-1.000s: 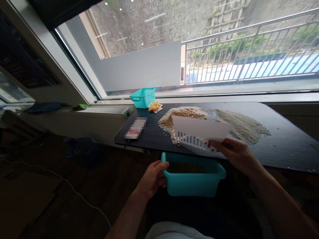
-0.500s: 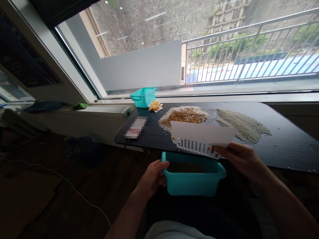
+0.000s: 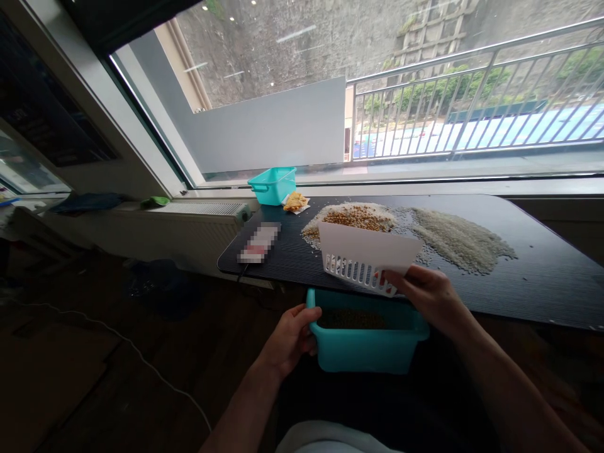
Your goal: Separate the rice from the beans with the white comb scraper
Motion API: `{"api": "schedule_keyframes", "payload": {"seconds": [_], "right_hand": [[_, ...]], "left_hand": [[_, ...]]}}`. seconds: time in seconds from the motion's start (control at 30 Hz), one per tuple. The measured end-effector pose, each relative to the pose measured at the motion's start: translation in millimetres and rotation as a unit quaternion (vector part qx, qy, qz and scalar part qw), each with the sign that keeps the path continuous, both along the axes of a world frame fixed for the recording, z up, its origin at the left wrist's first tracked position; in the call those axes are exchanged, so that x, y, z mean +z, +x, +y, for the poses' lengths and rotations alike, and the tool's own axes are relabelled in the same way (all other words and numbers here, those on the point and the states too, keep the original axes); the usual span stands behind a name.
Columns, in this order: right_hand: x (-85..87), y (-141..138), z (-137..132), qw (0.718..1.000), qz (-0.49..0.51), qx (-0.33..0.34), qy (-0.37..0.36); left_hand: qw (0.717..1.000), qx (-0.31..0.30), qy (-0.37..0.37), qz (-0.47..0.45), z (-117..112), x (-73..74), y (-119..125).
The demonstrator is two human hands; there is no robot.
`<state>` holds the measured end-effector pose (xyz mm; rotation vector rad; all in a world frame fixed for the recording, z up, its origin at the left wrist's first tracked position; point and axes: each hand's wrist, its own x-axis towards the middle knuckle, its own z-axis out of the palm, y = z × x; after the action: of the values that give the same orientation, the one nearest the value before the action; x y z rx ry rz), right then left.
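Looks to me like the sifting/scooping step: the right hand (image 3: pixel 427 289) is pinching the slotted end of a white scoop-like thing (image 3: pixel 370 245), which sits over the near edge of the worktop (image 3: pixel 542 270), right in front of the mixed white-and-amber pile (image 3: pixel 361 217). Left hand (image 3: pixel 293 336) has a grip on the left end of a teal bin (image 3: pixel 365 352), just below that edge. The pale pile (image 3: pixel 462 239) is off to the right, untouched by either hand.

I'd say the next move calls for a steady bin and a level scoop, otherwise stuff goes over the edge.

Can't see inside the scoop, since its pale side blocks it and part of the mixed pile too. The bin has some dark, grainy contents (image 3: pixel 356 319), too dim to identify. The thing at the worktop's left end (image 3: pixel 259 244) is pixelated, so no clue there.
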<state>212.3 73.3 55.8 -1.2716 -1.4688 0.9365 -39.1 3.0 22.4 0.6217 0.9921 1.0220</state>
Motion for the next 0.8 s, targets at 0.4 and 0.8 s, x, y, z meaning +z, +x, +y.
{"api": "schedule_keyframes", "payload": {"seconds": [0.4,0.8], "right_hand": [[6.0,19.4,25.1,0.997,-0.01,-0.075,0.035],[11.1,7.7,29.5,0.998,-0.023,-0.023,0.061]], "left_hand": [[1.0,-0.002,-0.001,0.001,-0.2,2.3,0.0],[1.0,0.006,-0.003,-0.007,0.4,1.0,-0.9]]}}
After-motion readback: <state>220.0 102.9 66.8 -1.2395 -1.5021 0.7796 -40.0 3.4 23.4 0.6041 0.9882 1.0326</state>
